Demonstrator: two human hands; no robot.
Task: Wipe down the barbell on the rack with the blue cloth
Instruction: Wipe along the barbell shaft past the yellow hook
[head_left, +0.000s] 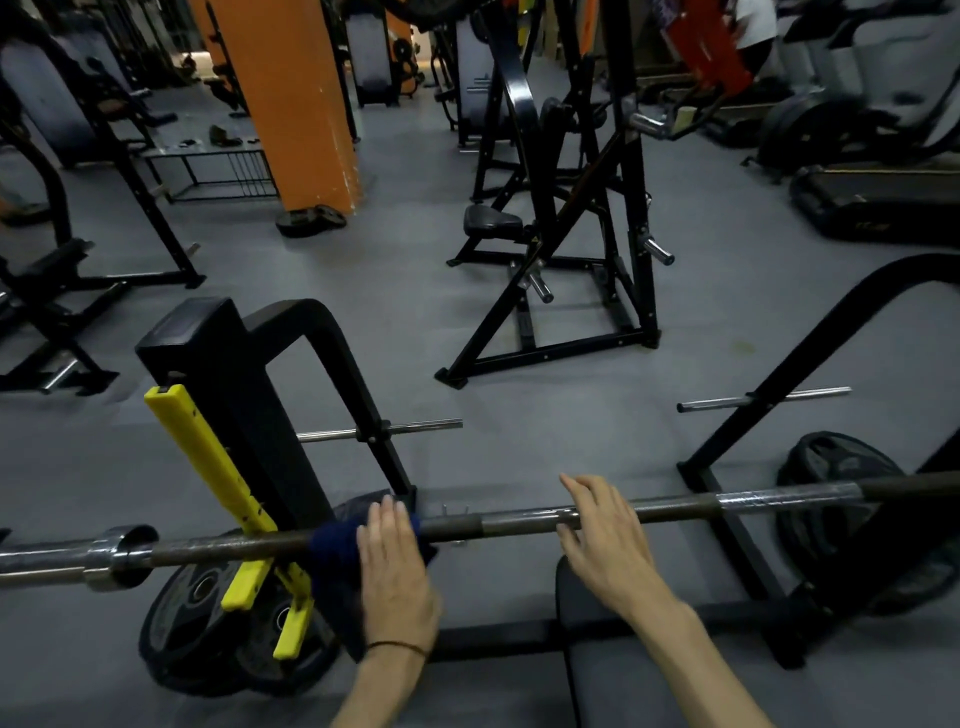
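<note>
Barbell (519, 522) on a rack (228, 384), grey gym floor (519, 415).
Left hand (397, 571) presses the blue cloth (332, 551) flat at 7 o'clock; right hand (605, 535), fingers straight (not gripping), rests on the bar at 5 o'clock.

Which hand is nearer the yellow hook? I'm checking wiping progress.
Left. The left hand presses the cloth on the bar beside the yellow hook; the right hand rests farther along.

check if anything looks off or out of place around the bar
Nothing is damaged or spilled. The only untidy bits: loose plates lie on the floor under the bar by the yellow hook, and another plate leans at the right upright.
</note>
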